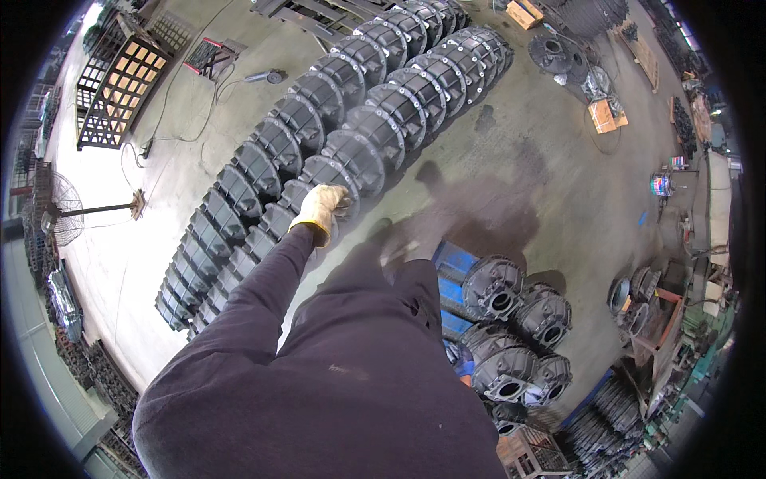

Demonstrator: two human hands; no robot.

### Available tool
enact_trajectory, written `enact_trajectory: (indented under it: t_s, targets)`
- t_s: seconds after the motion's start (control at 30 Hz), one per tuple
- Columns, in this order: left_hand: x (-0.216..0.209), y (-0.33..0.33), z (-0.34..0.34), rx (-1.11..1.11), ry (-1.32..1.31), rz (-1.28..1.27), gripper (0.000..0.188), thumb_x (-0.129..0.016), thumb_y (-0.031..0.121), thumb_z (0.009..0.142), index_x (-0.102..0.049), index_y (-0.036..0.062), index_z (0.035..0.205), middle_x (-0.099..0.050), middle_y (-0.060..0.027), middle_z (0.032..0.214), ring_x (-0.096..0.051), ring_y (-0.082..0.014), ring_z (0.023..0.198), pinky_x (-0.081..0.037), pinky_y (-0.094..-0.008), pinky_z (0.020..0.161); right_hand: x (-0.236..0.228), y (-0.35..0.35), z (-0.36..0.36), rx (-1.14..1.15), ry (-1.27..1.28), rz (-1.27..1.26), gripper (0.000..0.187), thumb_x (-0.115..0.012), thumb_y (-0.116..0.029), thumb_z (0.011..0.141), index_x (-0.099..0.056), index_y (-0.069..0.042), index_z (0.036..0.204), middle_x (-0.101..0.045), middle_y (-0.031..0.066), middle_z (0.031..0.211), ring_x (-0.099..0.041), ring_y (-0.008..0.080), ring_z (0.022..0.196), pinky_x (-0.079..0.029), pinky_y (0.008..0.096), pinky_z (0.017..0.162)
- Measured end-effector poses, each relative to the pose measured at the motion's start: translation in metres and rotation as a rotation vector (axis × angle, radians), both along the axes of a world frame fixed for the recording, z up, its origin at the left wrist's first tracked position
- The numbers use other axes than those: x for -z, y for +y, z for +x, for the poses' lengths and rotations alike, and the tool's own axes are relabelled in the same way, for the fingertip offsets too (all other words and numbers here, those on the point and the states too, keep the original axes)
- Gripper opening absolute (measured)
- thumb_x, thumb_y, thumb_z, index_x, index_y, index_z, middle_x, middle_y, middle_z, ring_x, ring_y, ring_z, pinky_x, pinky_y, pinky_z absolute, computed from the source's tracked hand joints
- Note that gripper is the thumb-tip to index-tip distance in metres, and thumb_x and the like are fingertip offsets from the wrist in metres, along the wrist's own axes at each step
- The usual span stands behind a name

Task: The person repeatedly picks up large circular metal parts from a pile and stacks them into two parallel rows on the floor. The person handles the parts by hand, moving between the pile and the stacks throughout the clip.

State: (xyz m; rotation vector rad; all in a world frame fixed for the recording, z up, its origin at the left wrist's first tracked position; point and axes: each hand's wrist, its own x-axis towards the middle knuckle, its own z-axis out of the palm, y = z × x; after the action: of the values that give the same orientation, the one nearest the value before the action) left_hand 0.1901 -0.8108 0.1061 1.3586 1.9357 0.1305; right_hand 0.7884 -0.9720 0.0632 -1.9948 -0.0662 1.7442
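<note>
My left hand (321, 209), in a cream work glove with a yellow cuff, reaches to the nearer row of dark, round, flanged metal housings. Its fingers curl over the edge of one ribbed housing (325, 172); the fingertips are partly hidden. At the right edge of my torso a blue glove (461, 359) and a strip of bare wrist show, apparently my right hand. My dark clothing hides most of it, and its finger pose cannot be made out. Beside it stand several similar housings (493, 287) with round openings, next to blue boxlike supports (456, 259).
A second long row of housings (299, 120) runs parallel on the left. Farther left are a slatted rack (124, 92) and a pedestal fan (68, 211). Cables (179, 137) trail over the concrete floor. At right lie cardboard pieces (602, 116), paint cans (661, 185) and a parts bench (666, 323).
</note>
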Motion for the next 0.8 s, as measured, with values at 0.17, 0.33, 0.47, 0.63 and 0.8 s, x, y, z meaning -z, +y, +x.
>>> enact_trajectory:
  t_s: [0.17, 0.33, 0.47, 0.63, 0.8]
  targets:
    - [0.009, 0.070, 0.021, 0.175, 0.216, 0.031, 0.038, -0.063, 0.004, 0.073, -0.065, 0.0118, 0.110, -0.070, -0.0012, 0.105, -0.067, -0.0164, 0.098, -0.051, -0.0253, 0.083, 0.012, 0.053, 0.012, -0.363, -0.063, 0.299, 0.025, -0.062, -0.027, 0.086, -0.066, -0.013, 0.107, -0.068, 0.0034, 0.102, -0.062, 0.0223, 0.096, -0.048, 0.0382, 0.080]
    - [0.009, 0.126, 0.043, 0.041, 0.181, -0.019, 0.017, -0.062, 0.007, 0.079, -0.070, 0.0124, 0.092, -0.071, -0.0059, 0.095, -0.069, -0.0200, 0.090, -0.053, -0.0297, 0.077, 0.082, 0.147, 0.049, -0.051, -0.138, -0.295, 0.026, -0.067, -0.033, 0.083, -0.066, -0.021, 0.106, -0.066, -0.0026, 0.101, -0.058, 0.0196, 0.093, -0.043, 0.0337, 0.078]
    - [0.022, 0.159, 0.060, 0.028, 0.290, 0.079, 0.016, -0.058, 0.003, 0.078, -0.066, 0.0123, 0.089, -0.069, -0.0072, 0.085, -0.069, -0.0163, 0.083, -0.053, -0.0284, 0.072, 0.098, 0.268, 0.105, -0.116, 0.184, -0.191, 0.029, -0.062, -0.035, 0.089, -0.063, -0.017, 0.111, -0.067, 0.0006, 0.101, -0.061, 0.0203, 0.087, -0.047, 0.0353, 0.074]
    - [0.032, 0.218, 0.083, -0.614, -0.425, 0.307, 0.013, -0.055, 0.007, 0.085, -0.066, 0.0092, 0.093, -0.069, -0.0053, 0.085, -0.068, -0.0144, 0.078, -0.051, -0.0293, 0.066, 0.062, 0.424, 0.133, -0.221, 0.052, -0.072, 0.042, -0.057, -0.038, 0.091, -0.055, -0.015, 0.126, -0.060, 0.0086, 0.126, -0.058, 0.0263, 0.110, -0.045, 0.0465, 0.091]
    - [-0.004, 0.300, 0.101, -0.372, -0.079, 0.139, 0.017, -0.055, 0.011, 0.088, -0.066, 0.0067, 0.100, -0.072, -0.0032, 0.091, -0.067, -0.0115, 0.077, -0.051, -0.0283, 0.066, 0.031, 0.559, 0.143, -0.240, -0.080, 0.123, 0.039, -0.057, -0.036, 0.092, -0.056, -0.013, 0.124, -0.065, 0.0128, 0.117, -0.064, 0.0271, 0.097, -0.050, 0.0381, 0.083]
